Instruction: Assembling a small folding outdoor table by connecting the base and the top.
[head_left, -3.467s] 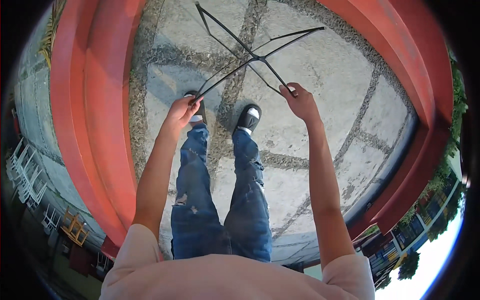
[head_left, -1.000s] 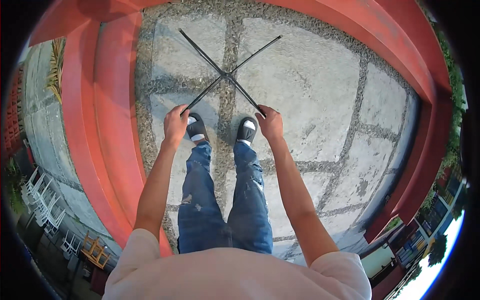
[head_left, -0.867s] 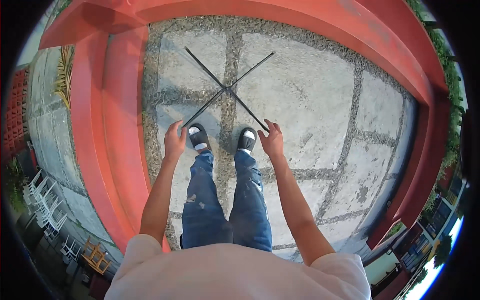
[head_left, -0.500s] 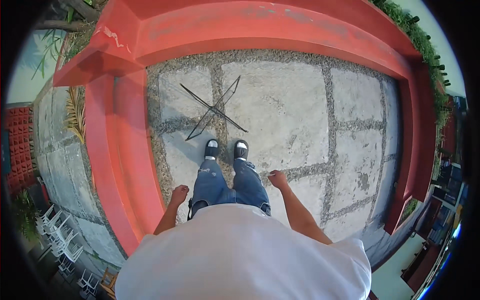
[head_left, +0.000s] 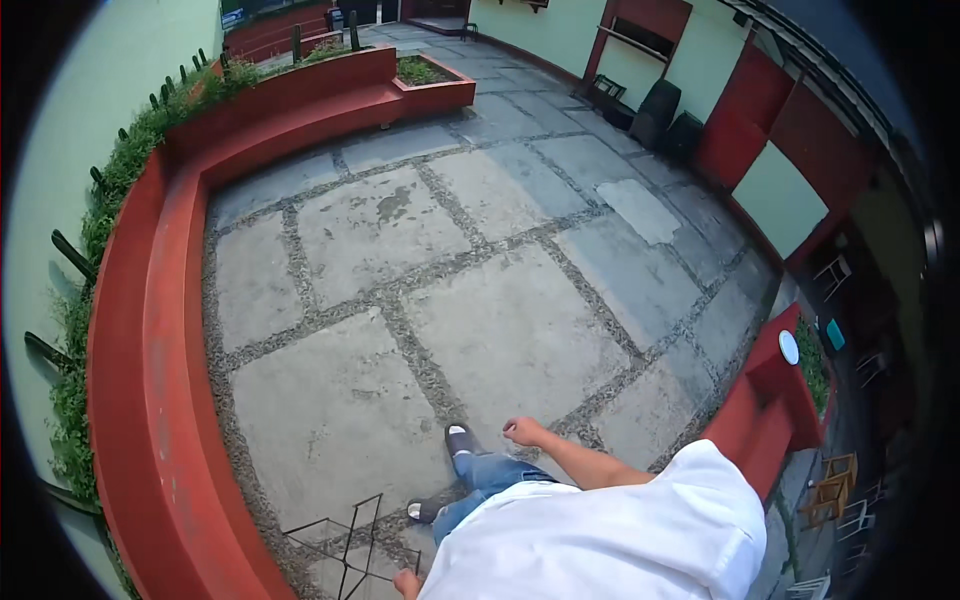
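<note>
Out on a courtyard floor [head_left: 530,330] of pale, rough concrete slabs [head_left: 310,400] edged with pebbles [head_left: 413,350]. Set down just left of the left grip [head_left: 407,584] — a thin, angular black rod frame [head_left: 347,558], splayed wide, presumably for balance. Too little showing there to tell contact or closure. At the right grip [head_left: 521,431], loosely curled, apparently bare — cannot tell whether fully closed.

From my remote post, I see room over paving [head_left: 510,330] beyond the right hand [head_left: 522,431], a black frame [head_left: 346,565] obstructing beside the left hand [head_left: 406,584].
</note>
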